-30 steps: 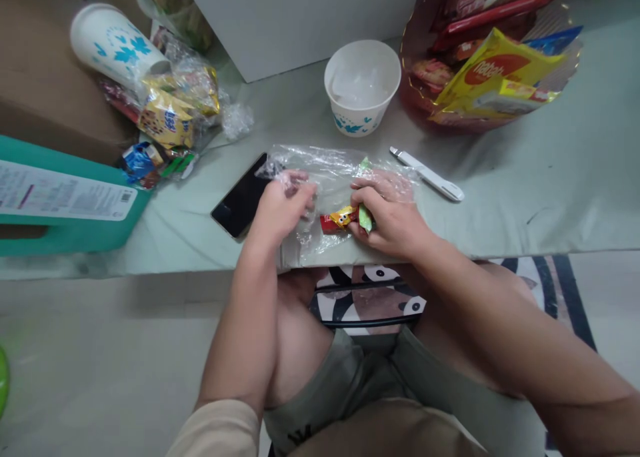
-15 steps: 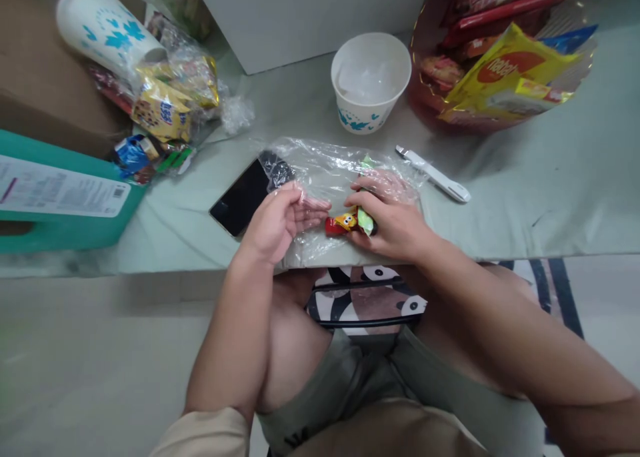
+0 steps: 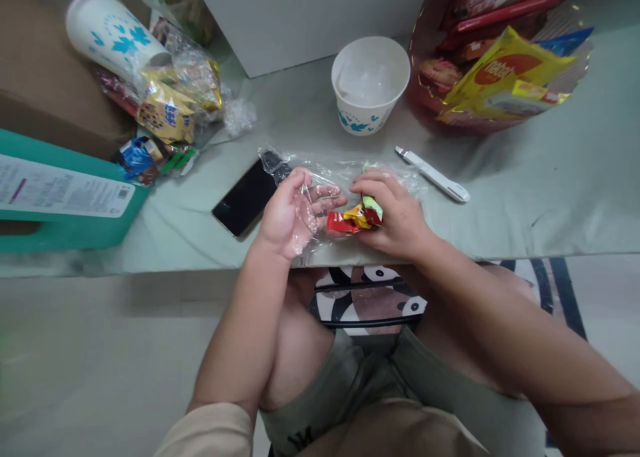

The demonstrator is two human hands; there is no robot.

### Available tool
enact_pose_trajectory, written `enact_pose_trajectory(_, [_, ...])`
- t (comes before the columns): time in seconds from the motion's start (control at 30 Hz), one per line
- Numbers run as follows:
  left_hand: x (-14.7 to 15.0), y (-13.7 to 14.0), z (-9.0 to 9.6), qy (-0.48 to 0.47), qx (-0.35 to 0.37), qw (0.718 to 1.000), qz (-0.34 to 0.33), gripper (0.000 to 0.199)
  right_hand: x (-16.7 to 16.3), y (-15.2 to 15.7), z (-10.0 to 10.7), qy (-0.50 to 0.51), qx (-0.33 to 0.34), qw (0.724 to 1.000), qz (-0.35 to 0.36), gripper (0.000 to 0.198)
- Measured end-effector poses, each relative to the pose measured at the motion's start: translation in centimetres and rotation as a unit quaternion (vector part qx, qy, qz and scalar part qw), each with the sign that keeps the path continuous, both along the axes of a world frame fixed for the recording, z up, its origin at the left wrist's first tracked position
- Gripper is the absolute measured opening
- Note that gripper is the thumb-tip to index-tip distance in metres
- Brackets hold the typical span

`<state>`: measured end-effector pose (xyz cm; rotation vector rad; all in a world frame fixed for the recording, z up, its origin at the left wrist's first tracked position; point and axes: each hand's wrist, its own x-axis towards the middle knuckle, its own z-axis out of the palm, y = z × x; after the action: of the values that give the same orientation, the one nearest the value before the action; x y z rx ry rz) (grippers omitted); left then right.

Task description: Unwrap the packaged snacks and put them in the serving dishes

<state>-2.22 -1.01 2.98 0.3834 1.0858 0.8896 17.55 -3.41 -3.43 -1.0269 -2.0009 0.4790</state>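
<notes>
My right hand [image 3: 395, 210] curls around a few small snack packets [image 3: 353, 218] in red, yellow and green wrappers. Their red ends stick out toward my left hand; my fingers hide the rest. Palm up, my left hand [image 3: 297, 210] has its fingers spread beside the red wrapper. Clear thin plastic, apparently a bag [image 3: 330, 167], stretches over the left palm and reaches behind the right hand. Whether the left hand is inside the plastic I cannot tell. A black phone [image 3: 245, 197] lies just left of that hand, partly under the plastic.
A white paper cup [image 3: 367, 113] stands behind my hands, a white box cutter [image 3: 435, 175] to the right. A clear reddish bowl [image 3: 480, 120] holds snack packs. At left are a tipped cup [image 3: 113, 37], bagged snacks [image 3: 167, 113] and a green box [image 3: 120, 223].
My left hand has moved slightly right and turned its palm further up, fingers spreading under the plastic. The packets in my right hand have shifted, showing more of the red wrapper.
</notes>
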Motion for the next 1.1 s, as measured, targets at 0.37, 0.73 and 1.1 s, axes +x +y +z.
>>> enact_pose_trajectory(0.37, [0.6,0.8,-0.3,0.088,0.025,0.988,0.127,0.019,0.4,0.2,0.4,0.095,-0.043,0.995,-0.005,0.047])
enact_pose_trajectory(0.73, [0.0,0.5,-0.2,-0.055,0.018,0.998,0.004,0.018,-0.1,0.7,0.3,0.108,-0.073,0.99,-0.054,0.047])
enact_pose_trajectory(1.1, [1.7,0.5,-0.2,-0.154,0.019,0.988,-0.006,0.022,-0.7,0.1,0.6,0.315,-0.244,0.916,-0.042,0.065])
